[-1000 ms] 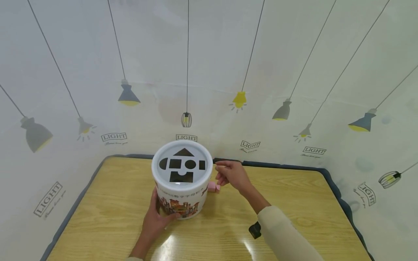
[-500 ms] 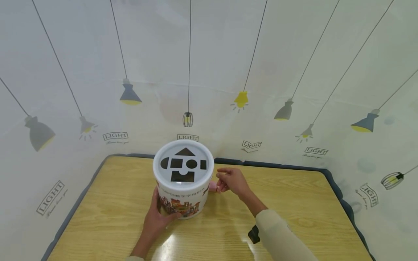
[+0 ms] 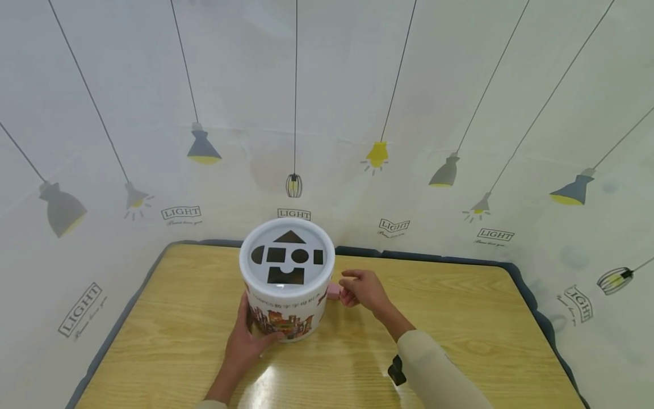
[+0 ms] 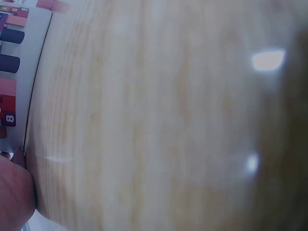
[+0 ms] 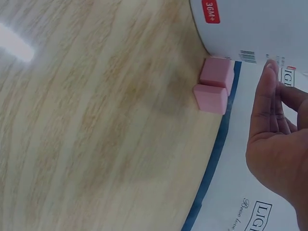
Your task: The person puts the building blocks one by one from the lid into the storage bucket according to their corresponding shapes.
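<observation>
A white bucket (image 3: 286,318) with printed sides stands upright on the table, topped by a lid (image 3: 309,241) cut with shaped holes. My left hand (image 3: 244,343) grips its lower left side, thumb across the front. In the left wrist view only part of that hand (image 4: 14,195) shows beside the bucket wall (image 4: 30,62). Two pink blocks (image 5: 216,72) sit side by side next to the bucket. My right hand (image 3: 365,291) hovers near them with relaxed fingers, bent at the knuckles. The right wrist view shows it (image 5: 274,134) apart from the blocks, holding nothing.
The wood-grain table (image 3: 475,324) ends at a dark edge along a wall (image 3: 327,113) covered with printed hanging lamps. A small black object (image 3: 396,370) shows beside the right sleeve (image 3: 434,363).
My right hand has lowered slightly beside the pink blocks. The left hand and the bucket have stayed in place, while the head view has shifted a little.
</observation>
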Demonstrator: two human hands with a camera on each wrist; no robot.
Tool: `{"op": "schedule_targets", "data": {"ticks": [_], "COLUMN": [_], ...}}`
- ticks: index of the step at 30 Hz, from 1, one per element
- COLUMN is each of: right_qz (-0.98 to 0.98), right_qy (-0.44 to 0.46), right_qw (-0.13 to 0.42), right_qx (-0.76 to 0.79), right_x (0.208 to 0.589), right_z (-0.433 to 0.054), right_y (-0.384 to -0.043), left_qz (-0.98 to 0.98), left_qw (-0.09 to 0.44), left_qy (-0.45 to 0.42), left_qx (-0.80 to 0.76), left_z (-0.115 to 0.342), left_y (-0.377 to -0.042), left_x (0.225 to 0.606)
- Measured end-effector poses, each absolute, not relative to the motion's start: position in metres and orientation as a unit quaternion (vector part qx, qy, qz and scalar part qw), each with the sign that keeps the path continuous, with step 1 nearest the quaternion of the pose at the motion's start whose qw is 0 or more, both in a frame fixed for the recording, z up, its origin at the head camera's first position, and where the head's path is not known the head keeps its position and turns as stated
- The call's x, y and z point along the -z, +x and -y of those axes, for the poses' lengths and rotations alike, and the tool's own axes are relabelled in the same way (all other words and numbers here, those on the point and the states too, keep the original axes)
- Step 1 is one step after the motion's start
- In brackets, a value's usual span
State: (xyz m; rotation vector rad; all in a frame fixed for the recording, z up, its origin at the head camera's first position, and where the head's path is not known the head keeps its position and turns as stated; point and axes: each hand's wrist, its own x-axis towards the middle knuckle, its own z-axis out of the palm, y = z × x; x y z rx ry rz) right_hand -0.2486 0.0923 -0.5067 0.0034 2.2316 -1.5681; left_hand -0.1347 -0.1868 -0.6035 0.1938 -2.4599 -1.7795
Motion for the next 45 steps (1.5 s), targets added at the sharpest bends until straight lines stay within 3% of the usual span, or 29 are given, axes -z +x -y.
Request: {"op": "schedule_targets", "data": {"ticks": [3, 12, 45], "right_qz": [-0.799, -0.812, -0.818], "right_qy": [0.006, 0.014, 0.025], "right_qw": [0.201, 0.197, 0.226], "right_qx": [0.566, 0.549, 0.529], "right_x": [0.528, 0.543, 0.564], "right_z": [-0.096, -0.101, -0.094], "right_y": [-0.257, -0.259, -0.254], "left_qz": [0.809, 0.814, 0.812], "left_qw": [0.049, 0.049, 0.040], "left_qy": [0.063, 0.068, 0.079], "left_qx": [0.583, 0.575, 0.577], "left_z": [0.187, 0.186, 0.185], "left_y": [-0.135, -0.136, -0.134], "left_x": [0.604, 0.605, 0.601]}}
